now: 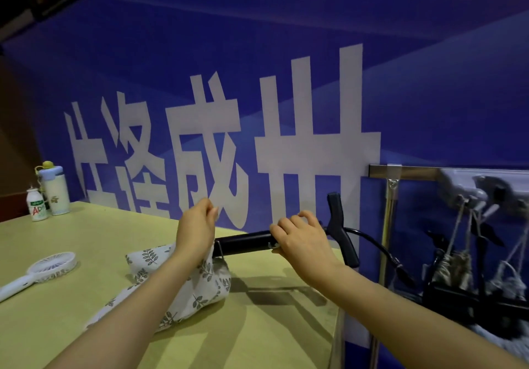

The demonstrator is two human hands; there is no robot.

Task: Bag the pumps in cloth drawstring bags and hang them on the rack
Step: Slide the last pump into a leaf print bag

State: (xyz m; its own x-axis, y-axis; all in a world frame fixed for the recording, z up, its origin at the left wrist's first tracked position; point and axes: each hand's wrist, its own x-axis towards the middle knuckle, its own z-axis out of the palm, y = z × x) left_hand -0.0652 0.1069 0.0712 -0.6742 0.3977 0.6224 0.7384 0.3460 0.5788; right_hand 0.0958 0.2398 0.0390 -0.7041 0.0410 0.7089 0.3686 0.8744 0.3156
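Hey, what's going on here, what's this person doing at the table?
A person is bagging a black pump in a leaf-print cloth bag on a yellow table. The pump's lower end is inside the bag; its barrel and T-handle stick out. The left hand pinches up at the bag's mouth, while the right hand rests on the barrel. Bags already hang on the rack to the right.

Head view, angled down, close over table (86,242)
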